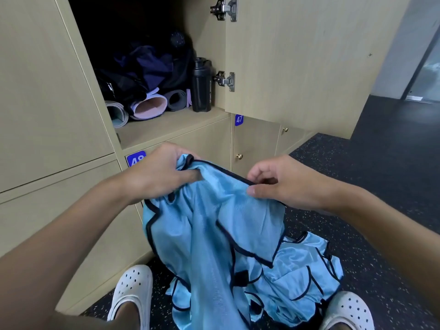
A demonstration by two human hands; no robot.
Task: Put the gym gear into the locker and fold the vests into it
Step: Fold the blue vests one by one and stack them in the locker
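Before the open locker [171, 126], clutching with curled left fingers [188, 176] at nine o'clock, pinching with right fingers [256, 190] at three: blue vest [214, 222] by its trimmed edge, dangling over the floor pile [300, 270] at five. Probably starting a fold; next, squaring edges, shelving at twelve.

Pale wood-grain locker doors [47, 91], brass knob [239, 156]; blue plate 47 [239, 119], blue plate 48 [134, 159]. Dark speckled floor [381, 167]. Glass partition [431, 67] far right.
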